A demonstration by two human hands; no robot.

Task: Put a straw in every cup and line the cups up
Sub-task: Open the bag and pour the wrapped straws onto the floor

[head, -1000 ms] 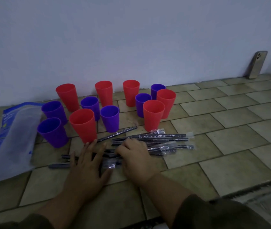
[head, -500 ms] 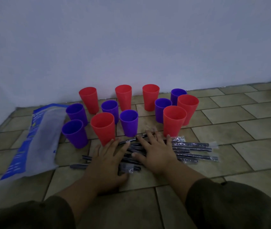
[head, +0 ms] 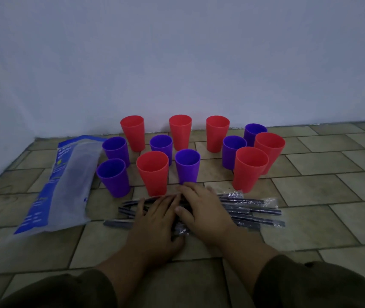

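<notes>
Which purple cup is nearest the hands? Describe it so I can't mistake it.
Start at the straws lying on the floor tiles under both hands. Just behind the right hand stands a purple cup, upright and empty. It sits between two red front cups, right of the near red cup, and it is the only purple one in front of the middle.

- tiled floor (head: 323, 192), beige tiles, runs up to a plain wall
- twelve cups standing upright on it in a loose bunch: six red cups (head: 152, 172), six purple cups (head: 113, 177)
- wrapped straws (head: 252, 210) lying flat just in front of the cups
- plastic bag (head: 66, 185) flat on the left, beside the cups
</notes>
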